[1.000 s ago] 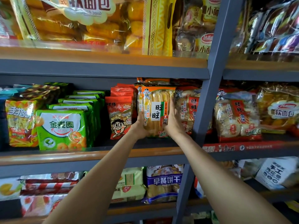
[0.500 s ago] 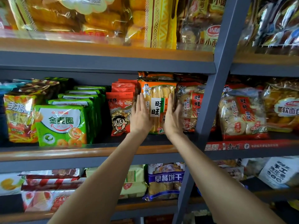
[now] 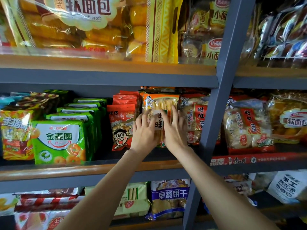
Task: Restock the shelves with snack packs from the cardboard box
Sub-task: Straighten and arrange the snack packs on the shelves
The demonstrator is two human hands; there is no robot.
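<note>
2 hands (image 3: 160, 130) on 1 pack (image 3: 160, 103) (upright)

Your hands (image 3: 160, 131) cover the lower front of the rice cracker pack (image 3: 160, 103); its label between them is blurred, and both fingertips smear.

Head cam, close, facing fwd at shelves (image 3: 106, 170).

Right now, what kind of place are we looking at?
Most likely a small grocery or snack shop. Grey metal shelving holds rows of packaged snacks facing outward: green ring-snack packs, a big bag of soft bread, and the rice cracker pack both hands are pressing into place.
</note>
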